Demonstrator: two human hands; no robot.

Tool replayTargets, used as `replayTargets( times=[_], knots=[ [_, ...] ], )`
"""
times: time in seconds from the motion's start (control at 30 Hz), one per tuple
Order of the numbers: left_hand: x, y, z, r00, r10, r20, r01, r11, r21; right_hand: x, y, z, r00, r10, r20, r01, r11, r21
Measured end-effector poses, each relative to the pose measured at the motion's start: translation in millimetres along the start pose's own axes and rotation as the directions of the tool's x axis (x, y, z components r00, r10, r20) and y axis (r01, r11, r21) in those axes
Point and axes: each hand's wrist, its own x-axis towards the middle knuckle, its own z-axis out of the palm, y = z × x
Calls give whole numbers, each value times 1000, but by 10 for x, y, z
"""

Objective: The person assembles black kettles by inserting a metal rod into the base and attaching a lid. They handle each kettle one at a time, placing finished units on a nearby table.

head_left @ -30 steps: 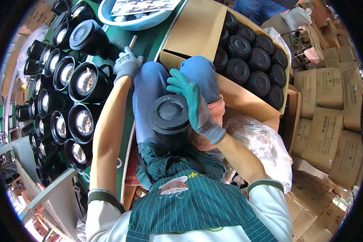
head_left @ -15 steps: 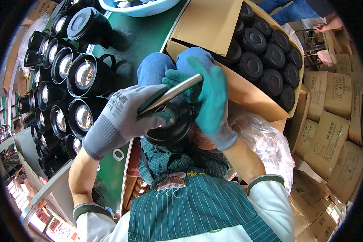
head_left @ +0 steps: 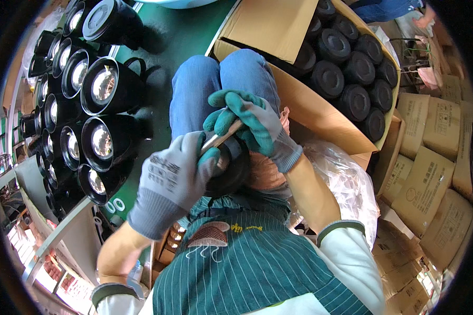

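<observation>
Both my hands wear grey gloves with green palms and meet above my lap. My left hand [head_left: 173,178] grips the near end of a slim, straight silver metal piece [head_left: 222,136], thumb along it. My right hand [head_left: 255,121] has its fingers curled around the far end of that piece. The palms hide much of it, so its full shape cannot be made out. Just below the hands, against my apron, sits a black round vessel [head_left: 235,167], partly covered by my left hand.
Black pots with mirror-like insides [head_left: 101,86] stack on the green table [head_left: 165,39] at left, with white rings [head_left: 115,205] near its edge. A carton [head_left: 312,113] of black round containers [head_left: 332,44] stands right, beside clear plastic [head_left: 347,184] and closed boxes [head_left: 424,176]. Another person's hand [head_left: 424,20] shows far right.
My right hand has turned from flat and stretched out to curled around the silver piece. My left hand has shifted slightly right and nearer. The view has moved a little.
</observation>
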Motion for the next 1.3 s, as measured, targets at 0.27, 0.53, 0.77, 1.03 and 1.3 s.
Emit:
replayTargets(
  times=[0.27,0.53,0.77,1.03,1.3],
  knots=[
    [365,-711,88,843,528,-104,-532,847,-16,-411,81,282,960,-275,58,280,918,-281],
    [788,-898,63,747,660,-77,-652,707,-273,-367,-295,563,864,-160,477,452,662,-598],
    [1140,-930,187,668,743,-39,-736,653,-181,-180,-386,833,736,168,656,619,226,-752],
    [1351,-945,385,668,723,-175,-741,626,-242,-55,-384,1001,672,446,591,610,118,-783],
    [1563,-673,552,706,688,-167,-655,545,-524,-15,-216,1175,662,523,537,541,162,-825]
  ],
)
